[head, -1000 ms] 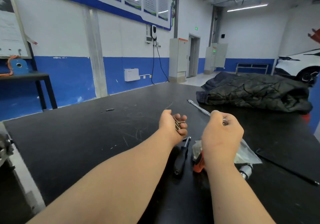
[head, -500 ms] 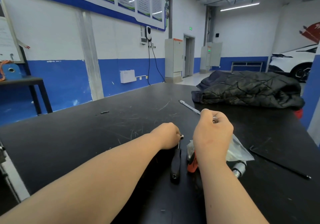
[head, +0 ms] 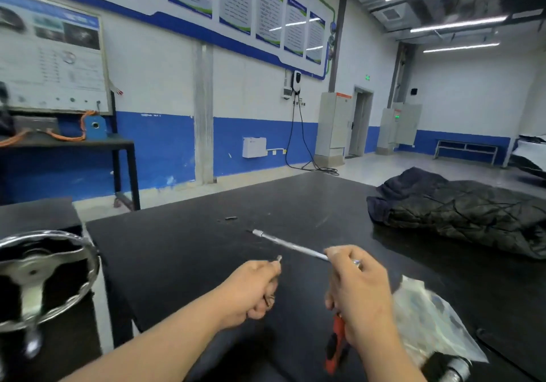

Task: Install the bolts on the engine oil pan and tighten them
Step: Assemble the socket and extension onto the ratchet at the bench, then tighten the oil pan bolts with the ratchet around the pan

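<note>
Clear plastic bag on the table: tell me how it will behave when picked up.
The clear plastic bag looks thin and creased, so it would probably sag limply. Its glossy film may slip in a loose grip. It is likely light, though blur hides whatever is inside.

Bolts [head: 270, 297] bunched in the left hand [head: 254, 290]: small, dark metal, one silvery end poking up past the fingers, over the table's [head: 177, 248] near edge. The bar [head: 288, 245], long, slim and silver, slants from the right hand [head: 359, 287] toward the far left corner, its tip low over the top.
</note>
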The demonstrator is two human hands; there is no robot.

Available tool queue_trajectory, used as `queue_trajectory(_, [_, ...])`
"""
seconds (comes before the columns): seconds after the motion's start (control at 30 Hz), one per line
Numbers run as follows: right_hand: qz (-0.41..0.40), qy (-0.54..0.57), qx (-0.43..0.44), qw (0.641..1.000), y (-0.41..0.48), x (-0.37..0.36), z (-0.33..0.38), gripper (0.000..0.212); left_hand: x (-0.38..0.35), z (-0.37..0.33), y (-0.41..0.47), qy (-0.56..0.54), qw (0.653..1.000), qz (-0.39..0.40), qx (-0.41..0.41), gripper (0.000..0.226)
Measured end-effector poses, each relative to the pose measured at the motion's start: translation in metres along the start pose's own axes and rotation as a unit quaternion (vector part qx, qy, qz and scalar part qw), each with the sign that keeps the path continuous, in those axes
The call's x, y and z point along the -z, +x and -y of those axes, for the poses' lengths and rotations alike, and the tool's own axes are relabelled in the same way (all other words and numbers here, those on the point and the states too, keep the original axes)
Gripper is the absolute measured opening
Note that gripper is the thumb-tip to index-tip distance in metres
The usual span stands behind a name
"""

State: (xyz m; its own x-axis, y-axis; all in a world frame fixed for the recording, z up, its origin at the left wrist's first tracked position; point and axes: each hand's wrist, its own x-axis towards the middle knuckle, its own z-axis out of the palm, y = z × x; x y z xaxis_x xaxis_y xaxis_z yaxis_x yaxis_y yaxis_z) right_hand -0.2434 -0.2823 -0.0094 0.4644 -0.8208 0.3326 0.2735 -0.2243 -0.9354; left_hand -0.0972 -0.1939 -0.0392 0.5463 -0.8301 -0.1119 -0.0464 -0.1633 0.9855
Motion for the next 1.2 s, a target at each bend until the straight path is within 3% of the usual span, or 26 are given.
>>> queue_trajectory(0.07, [0.062,-0.029,0.005,0.998,-0.019,-0.034,0.008,0.009,0.049,-0.004,-0.045,-0.02,1.0,-0.006,-0.002,0.03])
queue_trajectory(0.17, [0.136,-0.082,0.04,0.986,-0.051,-0.093,0.027,0.021,0.111,-0.022,-0.104,0.079,0.994,-0.048,-0.052,0.031])
queue_trajectory(0.3, [0.259,-0.136,0.097,0.951,-0.091,-0.181,0.072,0.015,0.178,-0.042,-0.183,0.18,0.976,-0.096,-0.074,0.029])
queue_trajectory(0.47, [0.361,-0.112,0.163,0.911,-0.167,-0.27,0.118,0.013,0.257,-0.03,-0.287,0.131,0.978,-0.125,-0.105,0.029])
queue_trajectory(0.67, [0.486,-0.16,0.24,0.825,-0.264,-0.359,0.136,0.014,0.33,0.016,-0.41,0.072,0.971,-0.191,-0.125,0.024])
queue_trajectory(0.77, [0.486,-0.148,0.287,0.812,-0.301,-0.389,0.14,0.013,0.345,0.036,-0.447,0.008,0.945,-0.288,-0.157,0.032])
queue_trajectory(0.87, [0.456,-0.133,0.333,0.814,-0.334,-0.411,0.135,0.02,0.343,0.046,-0.462,-0.148,0.892,-0.378,-0.196,0.037])
queue_trajectory(1.0, [0.385,-0.089,0.394,0.83,-0.365,-0.425,0.125,0.015,0.326,0.05,-0.463,-0.375,0.826,-0.351,-0.232,0.048])
queue_trajectory(1.2, [0.378,-0.079,0.386,0.838,-0.357,-0.403,0.115,0.021,0.302,0.067,-0.447,-0.479,0.789,-0.316,-0.22,0.039])
